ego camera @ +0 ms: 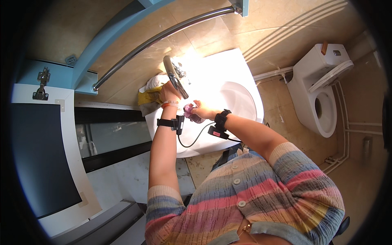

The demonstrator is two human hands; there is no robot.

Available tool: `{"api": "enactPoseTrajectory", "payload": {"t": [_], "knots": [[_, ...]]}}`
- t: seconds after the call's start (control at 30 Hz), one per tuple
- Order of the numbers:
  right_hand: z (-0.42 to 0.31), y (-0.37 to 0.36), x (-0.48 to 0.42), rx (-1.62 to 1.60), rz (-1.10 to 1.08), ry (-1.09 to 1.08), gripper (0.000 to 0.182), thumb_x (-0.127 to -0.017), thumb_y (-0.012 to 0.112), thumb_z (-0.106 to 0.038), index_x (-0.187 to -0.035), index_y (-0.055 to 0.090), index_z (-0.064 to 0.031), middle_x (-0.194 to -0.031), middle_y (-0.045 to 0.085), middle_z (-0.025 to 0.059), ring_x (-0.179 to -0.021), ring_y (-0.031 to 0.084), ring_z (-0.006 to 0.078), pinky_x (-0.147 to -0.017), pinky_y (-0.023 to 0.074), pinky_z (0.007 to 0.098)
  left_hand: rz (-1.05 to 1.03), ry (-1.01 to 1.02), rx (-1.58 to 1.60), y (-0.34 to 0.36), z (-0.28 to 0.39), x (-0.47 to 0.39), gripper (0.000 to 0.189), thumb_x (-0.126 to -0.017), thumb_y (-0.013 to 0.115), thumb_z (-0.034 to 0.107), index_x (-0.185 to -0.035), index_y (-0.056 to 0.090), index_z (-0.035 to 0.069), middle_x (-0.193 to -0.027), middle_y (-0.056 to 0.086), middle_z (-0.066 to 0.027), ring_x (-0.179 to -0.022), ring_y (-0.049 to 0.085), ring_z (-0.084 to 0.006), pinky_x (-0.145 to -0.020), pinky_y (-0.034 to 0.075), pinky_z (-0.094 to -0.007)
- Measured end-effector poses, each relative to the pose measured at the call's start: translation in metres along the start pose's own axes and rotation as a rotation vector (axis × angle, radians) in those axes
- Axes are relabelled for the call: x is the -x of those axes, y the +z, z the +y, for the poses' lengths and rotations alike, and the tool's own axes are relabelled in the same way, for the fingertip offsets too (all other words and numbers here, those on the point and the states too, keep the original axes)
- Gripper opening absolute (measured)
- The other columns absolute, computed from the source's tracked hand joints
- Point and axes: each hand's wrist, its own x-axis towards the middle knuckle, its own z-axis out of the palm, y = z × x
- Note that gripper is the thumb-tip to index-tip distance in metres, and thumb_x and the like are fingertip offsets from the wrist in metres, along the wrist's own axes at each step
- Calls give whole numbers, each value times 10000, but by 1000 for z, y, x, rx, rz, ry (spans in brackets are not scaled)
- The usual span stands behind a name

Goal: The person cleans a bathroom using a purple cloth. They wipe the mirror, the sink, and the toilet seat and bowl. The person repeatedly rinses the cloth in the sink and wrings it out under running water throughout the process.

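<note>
My right hand point(203, 111) is shut on a crumpled purple cloth point(193, 114), held above the left side of the white washbasin point(196, 137). Beside the curved chrome faucet point(174, 76), my left hand point(169, 92) reaches to the basin's back left corner, partly behind the spout. It is at a yellow and grey cloth point(150, 96) and a whitish bundled cloth point(156, 81); whether its fingers grip either is unclear. Strong glare washes out the basin around the faucet. Each wrist bears a black strap with a small cabled device.
A chrome rail point(162, 36) runs along a blue cabinet frame point(113, 33) above the basin. An open cabinet door point(43, 153) with a metal hinge point(43, 84) stands left. At the right is a white toilet point(306, 73) with its lid raised and white pipes point(346, 128) nearby.
</note>
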Motion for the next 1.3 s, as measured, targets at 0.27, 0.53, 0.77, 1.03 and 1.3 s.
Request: {"api": "enactPoseTrajectory", "payload": {"t": [0.27,0.53,0.77,1.03,1.3], "knots": [[7,-44,29,-653,110,211,125,-877,435,-131,-978,495,-91,-1007,567,94,-901,571,203,-803,460,426,-121,223,284,43,-47,51,345,-841,531,211,-1101,472,-7,-957,589,-206,-873,593,-311,-757,455,-388],[23,-34,43,-912,-120,205,298,-919,342,-304,-1040,514,-93,-988,558,64,-905,510,169,-808,432,368,-25,342,630,91,-1,123,409,-900,438,242,-1221,384,-5,-1159,475,-196,-1076,466,-307,-898,381,-359],[18,-52,55,-909,46,357,407,-916,275,-419,-1071,497,-115,-1000,546,94,-943,508,212,-822,415,426,25,388,746,99,31,126,231,-850,469,121,-1046,495,1,-1004,528,-155,-928,507,-275,-827,400,-346],[38,-72,40,-692,351,175,220,-917,328,-146,-956,515,-38,-782,558,64,-638,530,161,-553,443,292,-226,733,133,73,33,134,748,-638,632,31,-1290,268,-5,-1272,361,-196,-1204,341,-348,-995,316,-388],[6,-65,63,-249,204,130,273,-853,447,-242,-894,593,-15,-796,578,54,-730,520,134,-645,440,286,-57,675,6,86,14,103,231,-703,627,78,-892,498,42,-801,549,-158,-688,567,-357,-584,483,-412]]}}
